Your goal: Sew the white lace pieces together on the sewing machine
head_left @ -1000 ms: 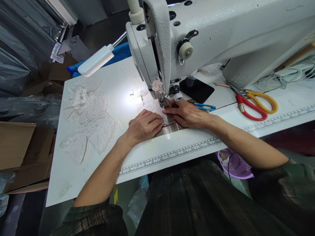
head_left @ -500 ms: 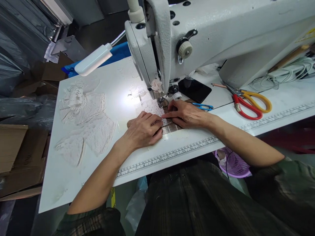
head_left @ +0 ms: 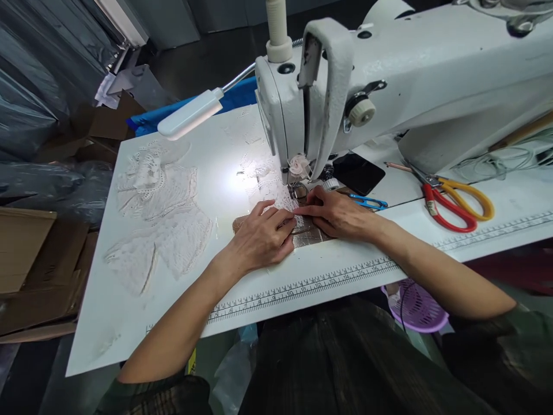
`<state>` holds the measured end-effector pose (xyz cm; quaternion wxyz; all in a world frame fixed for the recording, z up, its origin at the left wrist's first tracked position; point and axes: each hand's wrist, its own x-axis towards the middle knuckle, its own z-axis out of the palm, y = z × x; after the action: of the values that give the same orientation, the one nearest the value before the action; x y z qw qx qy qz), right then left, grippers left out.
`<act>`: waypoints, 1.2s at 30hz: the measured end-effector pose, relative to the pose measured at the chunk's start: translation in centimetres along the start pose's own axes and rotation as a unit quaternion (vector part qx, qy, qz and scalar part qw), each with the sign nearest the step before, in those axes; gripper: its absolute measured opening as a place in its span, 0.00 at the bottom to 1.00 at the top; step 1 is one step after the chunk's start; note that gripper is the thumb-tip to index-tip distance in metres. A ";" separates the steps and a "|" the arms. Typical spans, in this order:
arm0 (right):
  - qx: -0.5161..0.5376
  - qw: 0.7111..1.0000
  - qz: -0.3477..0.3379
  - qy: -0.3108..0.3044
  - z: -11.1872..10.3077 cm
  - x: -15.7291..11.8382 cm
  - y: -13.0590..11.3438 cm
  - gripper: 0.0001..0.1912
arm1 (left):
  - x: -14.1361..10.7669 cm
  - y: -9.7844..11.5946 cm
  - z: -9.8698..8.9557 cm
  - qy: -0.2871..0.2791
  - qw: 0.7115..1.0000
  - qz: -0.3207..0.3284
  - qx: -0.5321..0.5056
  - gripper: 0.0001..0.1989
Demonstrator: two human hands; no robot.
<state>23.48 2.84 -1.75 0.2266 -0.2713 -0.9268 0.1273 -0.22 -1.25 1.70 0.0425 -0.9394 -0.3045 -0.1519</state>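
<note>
White lace fabric [head_left: 280, 196] lies under the presser foot [head_left: 298, 190] of a white sewing machine [head_left: 285, 109]. My left hand [head_left: 265, 235] rests on the lace's near left side with its fingers bent and close together; what is pinched beneath them is hidden. On the right of the lace, just in front of the foot, my right hand [head_left: 337, 213] has its index finger stretched toward the left fingertips and its thumb tucked under. Both hands lie over a brown, tape-covered plate [head_left: 313, 233].
White lace pieces [head_left: 158, 213] lie on the table's left. A lamp [head_left: 190, 113] hangs above. To the right are a black phone [head_left: 358, 173], blue snips [head_left: 367, 201] and red-and-yellow scissors [head_left: 458, 202]. A ruler strip [head_left: 302, 290] runs along the front edge.
The whole view has shifted, so the machine and table appear farther right and slightly lower. My left fingers have shifted slightly on the lace; my right hand stays beside the foot.
</note>
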 end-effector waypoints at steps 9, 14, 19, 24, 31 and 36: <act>-0.034 0.999 0.016 -0.006 -0.1 0.7 -0.3 0.19 | 0.0 -0.3 0.2 -0.007 1.000 -0.006 0.017 0.13; -0.079 0.995 0.057 -0.028 0.0 0.9 -0.5 0.21 | -0.1 -0.6 0.7 -0.007 1.000 -0.015 0.023 0.16; -0.044 0.998 0.031 -0.009 0.1 0.6 -0.2 0.21 | -0.2 -1.0 1.0 -0.013 1.000 -0.025 0.007 0.17; -0.041 0.998 0.039 -0.008 0.2 0.4 -0.2 0.21 | -0.2 -1.1 1.2 -0.014 0.999 -0.030 0.014 0.18; -0.072 0.996 0.057 -0.006 0.6 0.5 -0.4 0.21 | 0.0 -0.9 1.4 -0.005 0.999 -0.040 0.032 0.19; -0.061 0.996 0.061 -0.007 0.7 0.5 -0.3 0.22 | 0.2 -0.9 1.3 0.000 0.999 -0.044 0.017 0.18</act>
<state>22.64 2.79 -2.10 0.1950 -0.3401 -0.9159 0.0857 -0.30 -0.17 0.49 0.0514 -0.9242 -0.3480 -0.1490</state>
